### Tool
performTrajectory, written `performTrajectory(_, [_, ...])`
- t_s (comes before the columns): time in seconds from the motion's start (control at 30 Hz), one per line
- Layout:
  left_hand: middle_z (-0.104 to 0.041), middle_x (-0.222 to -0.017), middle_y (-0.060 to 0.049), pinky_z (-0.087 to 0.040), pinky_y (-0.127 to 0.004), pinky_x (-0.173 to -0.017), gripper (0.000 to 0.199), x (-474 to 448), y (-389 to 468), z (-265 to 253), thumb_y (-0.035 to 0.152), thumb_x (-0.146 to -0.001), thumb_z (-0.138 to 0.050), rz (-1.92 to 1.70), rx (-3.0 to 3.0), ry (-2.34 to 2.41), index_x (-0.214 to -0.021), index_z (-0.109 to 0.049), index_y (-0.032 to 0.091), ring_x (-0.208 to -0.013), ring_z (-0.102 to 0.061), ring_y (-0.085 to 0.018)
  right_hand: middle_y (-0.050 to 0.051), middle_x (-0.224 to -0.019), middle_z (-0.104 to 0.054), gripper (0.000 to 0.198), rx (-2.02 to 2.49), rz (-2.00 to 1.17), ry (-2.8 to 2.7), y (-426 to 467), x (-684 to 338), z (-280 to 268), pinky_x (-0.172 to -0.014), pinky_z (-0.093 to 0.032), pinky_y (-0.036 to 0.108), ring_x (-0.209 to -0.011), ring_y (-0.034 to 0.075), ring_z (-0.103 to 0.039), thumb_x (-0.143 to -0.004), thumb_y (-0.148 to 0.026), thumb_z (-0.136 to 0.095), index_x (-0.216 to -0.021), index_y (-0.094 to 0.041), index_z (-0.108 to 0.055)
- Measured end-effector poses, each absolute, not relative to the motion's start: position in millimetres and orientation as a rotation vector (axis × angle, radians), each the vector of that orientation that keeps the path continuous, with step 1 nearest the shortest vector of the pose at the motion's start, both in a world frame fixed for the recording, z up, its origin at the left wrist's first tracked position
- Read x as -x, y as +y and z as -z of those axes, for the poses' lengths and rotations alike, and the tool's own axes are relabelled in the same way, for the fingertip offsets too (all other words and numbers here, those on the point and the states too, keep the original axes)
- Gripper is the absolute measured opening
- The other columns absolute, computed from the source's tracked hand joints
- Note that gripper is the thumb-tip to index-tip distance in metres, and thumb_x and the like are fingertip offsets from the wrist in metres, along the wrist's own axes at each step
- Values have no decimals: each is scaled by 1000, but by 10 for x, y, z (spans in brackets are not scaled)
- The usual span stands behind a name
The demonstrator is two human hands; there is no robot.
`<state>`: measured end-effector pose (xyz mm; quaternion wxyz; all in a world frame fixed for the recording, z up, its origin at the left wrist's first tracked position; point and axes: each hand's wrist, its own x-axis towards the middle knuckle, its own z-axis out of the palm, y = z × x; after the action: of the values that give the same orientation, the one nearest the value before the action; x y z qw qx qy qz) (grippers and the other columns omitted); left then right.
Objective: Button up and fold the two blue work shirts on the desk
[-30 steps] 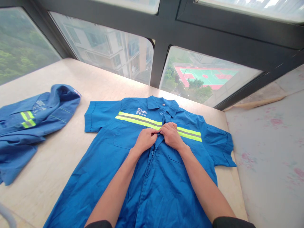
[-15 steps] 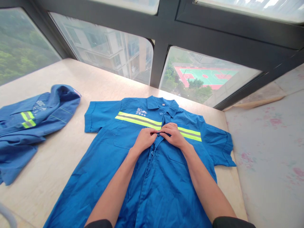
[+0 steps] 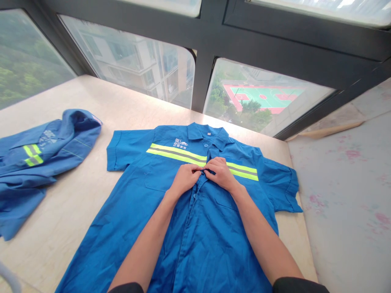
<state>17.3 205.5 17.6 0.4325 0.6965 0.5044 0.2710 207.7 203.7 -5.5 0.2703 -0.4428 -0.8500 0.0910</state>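
A blue short-sleeved work shirt (image 3: 128,219) lies front up on the sill, collar toward the window, with a yellow and grey reflective band (image 3: 174,154) across its chest. At the front opening, just below the band, my left hand (image 3: 187,178) pinches the edge of the cloth. My right hand (image 3: 220,173) is closed on the other front edge, its fingertips meeting those of the left. Whatever lies between the fingertips is hidden. One button (image 3: 205,145) shows near the collar and another (image 3: 194,196) below my hands.
A second blue garment (image 3: 70,138) with a reflective patch lies bunched at the left on the pale stone sill (image 3: 91,191). Dark window frames (image 3: 207,49) rise behind. A flower-patterned wall (image 3: 342,195) borders the right. Part of a grey curved object (image 3: 9,276) shows at lower left.
The view has shifted very slightly. Both hands stay at the same spot on the front opening, with only small finger movement.
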Motion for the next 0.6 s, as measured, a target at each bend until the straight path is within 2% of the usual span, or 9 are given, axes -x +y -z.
performTrajectory(0.23, [-78,-94,-3,-52,-29,-84,26,-177,2054,-161,15,-79,-57,-682,-1726,1251,-92,-79,21,-87,-71,-21,3,-85,-66,8,1243,-206,-2321,2027,-2039,65,-83,-34,35,-86,20,-54,-89,-16,-59,-88,-20,-66])
performTrajectory(0.43, [-77,-85,-3,-52,-26,-76,20,-194,2055,-157,16,-78,-58,-706,-1672,1305,-87,-76,18,-81,-69,-19,4,-90,-68,10,1225,-262,-2228,2005,-2045,37,-86,-35,37,-90,20,-56,-95,-25,-57,-91,-22,-66])
performTrajectory(0.6, [-74,-79,-3,-50,-25,-70,16,-195,2065,-126,19,-76,-59,-731,-1613,1319,-82,-73,17,-75,-67,-18,6,-102,-67,7,1201,-188,-2095,1976,-2042,-5,-91,-38,39,-101,23,-57,-93,-28,-60,-90,-24,-64])
